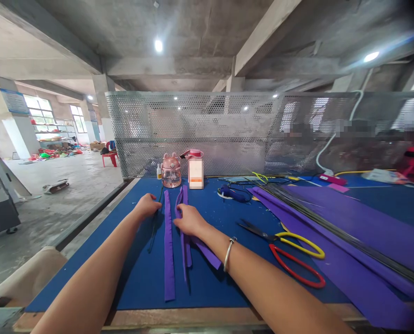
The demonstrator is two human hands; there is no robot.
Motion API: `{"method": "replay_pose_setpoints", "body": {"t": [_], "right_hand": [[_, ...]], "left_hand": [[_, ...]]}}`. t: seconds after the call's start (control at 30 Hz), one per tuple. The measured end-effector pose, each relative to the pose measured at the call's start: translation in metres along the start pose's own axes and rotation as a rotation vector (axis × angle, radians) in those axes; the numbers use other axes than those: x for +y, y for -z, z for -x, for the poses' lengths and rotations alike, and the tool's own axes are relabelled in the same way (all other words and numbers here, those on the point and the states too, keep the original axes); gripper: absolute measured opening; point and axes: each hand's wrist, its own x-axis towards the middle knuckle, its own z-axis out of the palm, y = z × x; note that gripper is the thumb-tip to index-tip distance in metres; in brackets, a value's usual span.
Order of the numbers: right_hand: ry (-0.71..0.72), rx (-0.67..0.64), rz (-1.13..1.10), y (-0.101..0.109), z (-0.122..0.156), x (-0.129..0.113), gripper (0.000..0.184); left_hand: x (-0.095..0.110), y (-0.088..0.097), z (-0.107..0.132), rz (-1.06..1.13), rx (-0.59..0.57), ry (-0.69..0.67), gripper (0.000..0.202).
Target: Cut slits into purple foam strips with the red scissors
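2 hands are working over the blue bench (221, 292), with strand and strip being held apart.
The left hand (147, 206)'s fingers are pinching a thin dark strand (153, 234); the right hand (192, 221)'s fingers are clamping a narrow purple strip (184, 248), at the left hand's 3 o'clock. Between them, at the right hand's 8 o'clock, 1 flat purple strip (169, 264) is lying separate, seemingly already trimmed. At the right hand's 3 to 4 o'clock, scissors (271, 239) are resting; farther out, a bundle of dark rods (327, 227) is lying across a broad purple sheet (374, 222), apparently untouched. Overlapping is hiding how finished the held strip is.
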Motion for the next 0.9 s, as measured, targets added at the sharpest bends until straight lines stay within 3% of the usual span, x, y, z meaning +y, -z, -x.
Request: {"method": "replay_pose_setpoints", "body": {"t": [0.13, 0.37, 0.53, 0.67, 0.8, 0.9], "right_hand": [[0.109, -0.175, -0.016, -0.002, 0.004, -0.013, 0.035], [0.226, -0.284, 0.0, -0.004, 0.007, -0.003, 0.044], [0.313, -0.218, -0.036, -0.004, 0.015, 0.001, 0.04], [0.238, -0.07, 0.03, -0.007, 0.024, -0.003, 0.051], [0.202, -0.039, 0.063, -0.009, 0.025, -0.006, 0.032], [0.2, -0.048, 0.08, -0.009, 0.024, -0.007, 0.028]], "left_hand": [[0.01, -0.001, 0.009, 0.103, -0.026, -0.051, 0.04], [0.017, -0.017, 0.013, -0.111, -0.046, -0.178, 0.012], [0.011, -0.018, 0.009, -0.183, -0.045, -0.2, 0.011], [0.003, -0.018, 0.005, -0.168, -0.08, -0.168, 0.008], [-0.001, -0.019, 0.004, -0.107, -0.122, -0.145, 0.014], [-0.001, -0.018, 0.007, -0.087, -0.11, -0.145, 0.027]]}}
